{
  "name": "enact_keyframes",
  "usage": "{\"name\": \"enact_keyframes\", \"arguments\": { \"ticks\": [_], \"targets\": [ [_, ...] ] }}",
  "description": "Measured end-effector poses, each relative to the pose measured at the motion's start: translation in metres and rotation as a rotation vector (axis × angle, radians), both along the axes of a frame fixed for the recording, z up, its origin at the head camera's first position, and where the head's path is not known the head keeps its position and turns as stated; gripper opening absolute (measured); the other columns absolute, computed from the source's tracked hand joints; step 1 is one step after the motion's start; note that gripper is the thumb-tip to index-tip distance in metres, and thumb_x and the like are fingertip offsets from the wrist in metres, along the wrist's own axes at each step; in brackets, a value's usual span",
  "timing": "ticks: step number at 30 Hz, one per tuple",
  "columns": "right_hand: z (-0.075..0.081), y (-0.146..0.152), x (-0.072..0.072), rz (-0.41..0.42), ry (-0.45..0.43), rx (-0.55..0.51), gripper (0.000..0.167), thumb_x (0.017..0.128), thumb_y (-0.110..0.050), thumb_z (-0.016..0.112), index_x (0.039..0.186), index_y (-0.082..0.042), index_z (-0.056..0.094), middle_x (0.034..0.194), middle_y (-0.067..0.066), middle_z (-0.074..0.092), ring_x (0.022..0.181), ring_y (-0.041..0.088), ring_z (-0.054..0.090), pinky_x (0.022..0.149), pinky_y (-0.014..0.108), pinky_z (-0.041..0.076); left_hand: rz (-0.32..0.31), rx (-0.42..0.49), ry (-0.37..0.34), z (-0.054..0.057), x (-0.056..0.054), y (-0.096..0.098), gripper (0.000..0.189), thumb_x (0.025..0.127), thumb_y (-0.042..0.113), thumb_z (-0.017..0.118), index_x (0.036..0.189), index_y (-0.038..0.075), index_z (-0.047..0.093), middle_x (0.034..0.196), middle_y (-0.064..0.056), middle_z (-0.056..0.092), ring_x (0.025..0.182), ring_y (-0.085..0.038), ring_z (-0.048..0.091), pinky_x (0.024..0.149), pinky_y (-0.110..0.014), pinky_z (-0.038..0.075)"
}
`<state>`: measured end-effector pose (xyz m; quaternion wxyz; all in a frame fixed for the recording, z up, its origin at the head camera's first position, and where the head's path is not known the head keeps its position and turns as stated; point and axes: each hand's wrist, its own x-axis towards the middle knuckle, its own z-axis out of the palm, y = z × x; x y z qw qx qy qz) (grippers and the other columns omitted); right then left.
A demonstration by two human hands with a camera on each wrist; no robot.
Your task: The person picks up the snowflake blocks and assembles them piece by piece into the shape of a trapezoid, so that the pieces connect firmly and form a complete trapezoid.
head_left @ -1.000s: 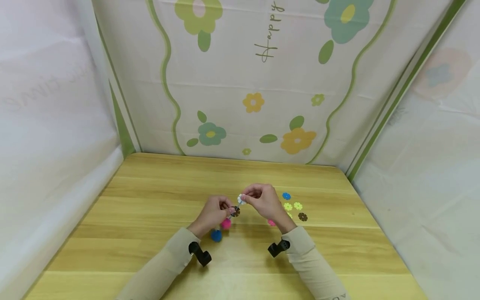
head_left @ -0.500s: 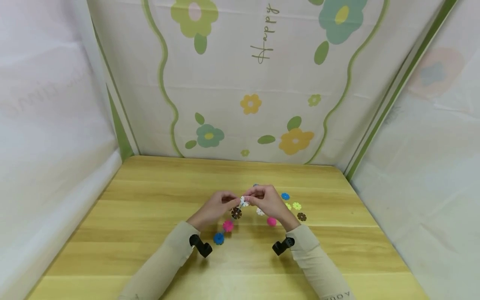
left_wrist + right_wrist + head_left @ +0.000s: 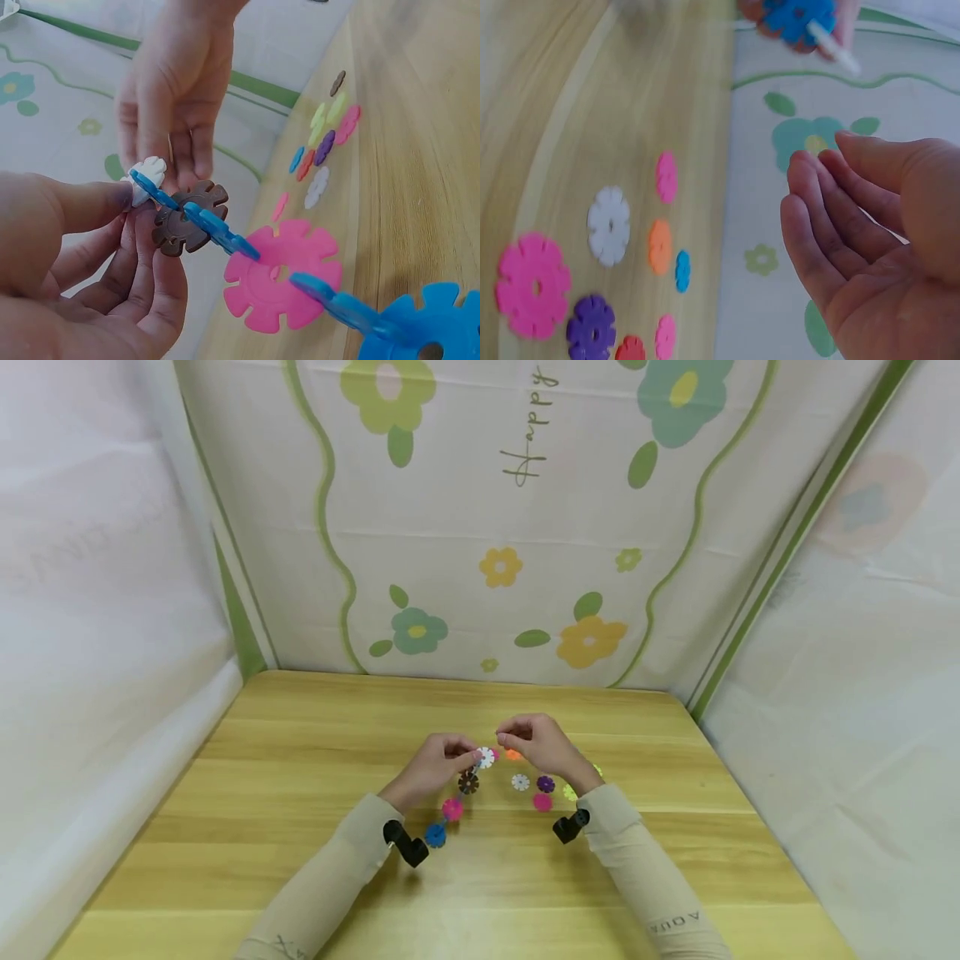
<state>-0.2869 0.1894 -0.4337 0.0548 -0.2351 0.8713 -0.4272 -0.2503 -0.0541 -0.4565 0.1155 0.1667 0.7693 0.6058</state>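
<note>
- Here's your left hand (image 3: 433, 767), thumb and fingers pinching the white disc (image 3: 486, 757) at the far end of the disc chain (image 3: 217, 226), which runs back toward your left wrist.
- Your right hand (image 3: 542, 745) hangs near it, fingers loosely curved, holding nothing.
- Looks like light, stiff, smooth plastic, perhaps a little slippery; the slotted joints are probably its weak spots, liable to twist apart.
- Best hold: flat faces, close to the joint.
</note>
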Motion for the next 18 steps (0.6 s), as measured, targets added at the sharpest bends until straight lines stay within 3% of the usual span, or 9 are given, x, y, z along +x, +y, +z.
{"name": "enact_keyframes", "arguments": {
  "ticks": [8,13,18],
  "targets": [
    [-0.023,-0.011,-0.028,-0.004,0.044,0.263,0.025,0.102,-0.013,0.072,0.12,0.003,0.074,0.109,0.011,0.078,0.097,0.021,0.073,0.087,0.035,0.062,0.012,0.014,-0.012,0.001,0.001,-0.001,0.016,0.105,0.025,0.068,0.109,0.011,0.076,0.106,-0.006,0.071,0.091,-0.018,0.061,0.088,-0.044,0.055],
    [-0.041,-0.022,-0.036,0.015,0.102,0.371,0.019,0.1,-0.014,0.074,0.112,0.0,0.078,0.108,0.011,0.077,0.097,0.02,0.071,0.088,0.037,0.061,0.011,0.013,-0.009,0.002,0.004,-0.001,0.016,0.105,0.024,0.068,0.109,0.01,0.076,0.107,-0.006,0.072,0.091,-0.017,0.062,0.087,-0.042,0.055],
    [-0.047,-0.027,-0.038,0.0,0.119,0.409,0.007,0.097,-0.01,0.078,0.1,-0.004,0.08,0.102,0.009,0.077,0.093,0.019,0.071,0.085,0.036,0.061,0.005,0.009,-0.006,0.003,0.005,-0.002,0.019,0.106,0.025,0.067,0.111,0.008,0.075,0.108,-0.008,0.072,0.091,-0.017,0.061,0.087,-0.043,0.056]
  ]
}}
